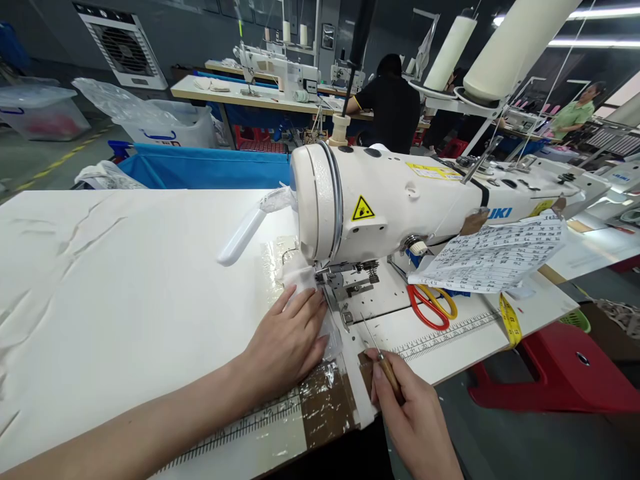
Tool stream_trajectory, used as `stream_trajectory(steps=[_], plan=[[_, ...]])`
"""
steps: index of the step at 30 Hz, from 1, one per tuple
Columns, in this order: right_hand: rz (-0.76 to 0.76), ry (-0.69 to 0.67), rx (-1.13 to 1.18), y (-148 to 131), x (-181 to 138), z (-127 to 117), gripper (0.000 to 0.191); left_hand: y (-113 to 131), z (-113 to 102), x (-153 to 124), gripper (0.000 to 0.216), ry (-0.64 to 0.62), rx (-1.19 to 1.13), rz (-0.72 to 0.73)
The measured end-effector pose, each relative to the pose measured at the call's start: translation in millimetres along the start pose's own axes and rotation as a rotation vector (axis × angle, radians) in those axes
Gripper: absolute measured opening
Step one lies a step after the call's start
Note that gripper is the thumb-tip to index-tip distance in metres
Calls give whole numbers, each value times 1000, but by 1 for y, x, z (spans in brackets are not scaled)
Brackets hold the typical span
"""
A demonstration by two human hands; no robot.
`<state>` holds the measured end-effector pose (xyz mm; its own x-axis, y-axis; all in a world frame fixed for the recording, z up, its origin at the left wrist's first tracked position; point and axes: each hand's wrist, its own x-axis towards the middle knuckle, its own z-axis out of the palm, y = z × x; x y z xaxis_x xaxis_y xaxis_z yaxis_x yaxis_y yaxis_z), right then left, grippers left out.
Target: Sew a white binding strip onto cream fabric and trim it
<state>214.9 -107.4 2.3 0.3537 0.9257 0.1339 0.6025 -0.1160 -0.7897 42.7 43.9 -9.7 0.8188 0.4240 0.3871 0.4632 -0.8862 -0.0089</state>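
Observation:
My left hand (293, 337) lies flat, fingers stretched out, on a small piece of white fabric (300, 277) just left of the presser foot (345, 283) of a white sewing machine (390, 200). My right hand (413, 417) is closed round a wooden-handled awl (380, 350) near the table's front edge; its thin metal point aims up toward the needle area. The fabric runs under the machine's head.
Red and yellow scissors (433, 303) and a printed paper sheet (495, 257) lie right of the needle plate. A yellow tape measure (510, 320) hangs over the table's edge, above a red stool (560, 373). A blue bin (205, 167) stands behind the table. Other people work at far machines.

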Motion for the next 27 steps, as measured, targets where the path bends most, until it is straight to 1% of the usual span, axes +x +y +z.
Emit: stream_trajectory(steps=[4, 11, 17, 21, 24, 27], plan=[[54, 1, 88, -5, 1, -1, 25, 3, -1, -3, 44, -21, 23, 8], [72, -11, 146, -3, 1, -2, 27, 3, -3, -4, 47, -75, 30, 40], [116, 16, 190, 2, -1, -1, 34, 5, -3, -5, 47, -73, 27, 40], [169, 70, 216, 4, -4, 3, 32, 6, -4, -5, 46, -81, 11, 25], [174, 111, 232, 5, -7, 4, 34, 6, -5, -4, 46, -83, 10, 25], [174, 111, 231, 5, -9, 4, 40, 5, -5, -3, 46, -75, 14, 29]])
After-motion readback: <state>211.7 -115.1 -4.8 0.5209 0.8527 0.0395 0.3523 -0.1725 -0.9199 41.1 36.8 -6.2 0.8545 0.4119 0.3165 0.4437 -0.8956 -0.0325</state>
